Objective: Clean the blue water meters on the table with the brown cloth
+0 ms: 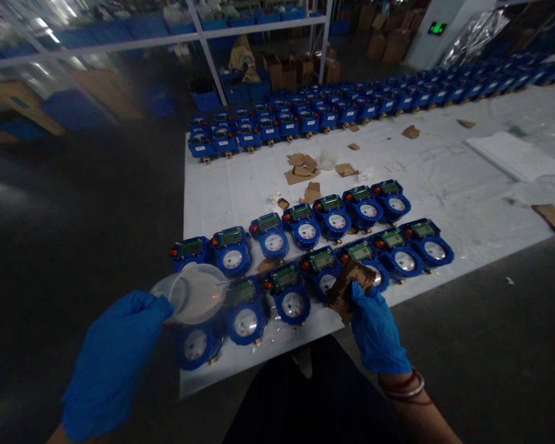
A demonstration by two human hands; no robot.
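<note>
My left hand (124,345), in a blue glove, grips the handle of a translucent plastic measuring jug (201,293) holding a pale liquid. The jug is held above the left end of two rows of blue water meters, partly covering a meter (197,345) beneath it. My right hand (374,327), also gloved in blue, pinches a piece of brown cardboard (349,287) with dark wet-looking stains. That cardboard hides part of a meter (377,274) in the front row. Each meter has a round dial and an exposed green circuit board with a small display.
White sheeting covers the table (240,185). Cardboard scraps (303,166) and a clear plastic cup (327,159) lie mid-table. Long rows of blue meters (268,129) line the far edge. A shelving rack (208,55) stands behind, and the floor (134,203) shows at left.
</note>
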